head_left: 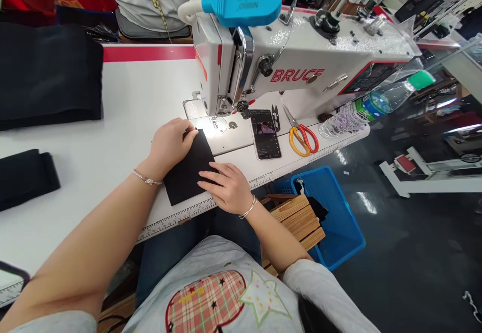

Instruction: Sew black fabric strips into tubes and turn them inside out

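A black fabric piece (188, 177) lies flat on the white table in front of the sewing machine (241, 57). My left hand (171, 144) pinches the far corner of this fabric between thumb and fingers, just left of the metal needle plate (241, 139). On the fabric's right edge rests my right hand (228, 187), its fingers spread and lying flat. The fabric is short of the presser foot (224, 107), apart from it.
Black folded fabric stacks (48, 72) lie at the left. Right of the plate are a phone (265, 134), small thread snips (275, 117), scissors (303, 139) and a plastic bottle (376, 102). A blue basket (344, 222) stands below beside a wooden stool (297, 220).
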`<state>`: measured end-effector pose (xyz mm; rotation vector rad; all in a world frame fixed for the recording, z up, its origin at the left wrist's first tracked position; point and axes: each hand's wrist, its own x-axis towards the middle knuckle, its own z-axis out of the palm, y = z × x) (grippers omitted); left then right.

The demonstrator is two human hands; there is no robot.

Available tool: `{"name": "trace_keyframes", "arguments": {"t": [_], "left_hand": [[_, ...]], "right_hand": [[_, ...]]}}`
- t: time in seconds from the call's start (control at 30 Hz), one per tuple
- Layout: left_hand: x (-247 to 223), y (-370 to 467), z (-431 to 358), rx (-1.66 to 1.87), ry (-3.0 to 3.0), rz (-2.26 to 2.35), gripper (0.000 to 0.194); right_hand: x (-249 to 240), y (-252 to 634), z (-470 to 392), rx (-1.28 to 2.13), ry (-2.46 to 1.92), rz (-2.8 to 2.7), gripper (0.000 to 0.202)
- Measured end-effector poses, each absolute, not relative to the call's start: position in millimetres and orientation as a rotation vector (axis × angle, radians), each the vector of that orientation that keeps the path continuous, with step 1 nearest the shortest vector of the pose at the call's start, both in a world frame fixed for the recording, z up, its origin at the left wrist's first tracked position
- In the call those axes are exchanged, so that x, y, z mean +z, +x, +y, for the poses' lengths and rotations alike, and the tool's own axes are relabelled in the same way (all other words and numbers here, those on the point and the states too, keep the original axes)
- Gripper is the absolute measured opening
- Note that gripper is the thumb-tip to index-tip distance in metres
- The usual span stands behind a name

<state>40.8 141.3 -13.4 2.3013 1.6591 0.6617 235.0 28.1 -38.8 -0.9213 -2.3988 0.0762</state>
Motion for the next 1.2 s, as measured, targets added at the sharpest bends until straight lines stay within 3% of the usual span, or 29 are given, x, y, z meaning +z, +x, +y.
{"name": "trace_keyframes", "arguments": {"t": [1.2], "left_hand": [[-12.5, 38.3, 140.0, 0.750, 2.220, 1.574, 0.021]], "right_hand": [[-39.4, 235.4, 27.7, 0.128, -0.943, -2.423, 0.029]]}}
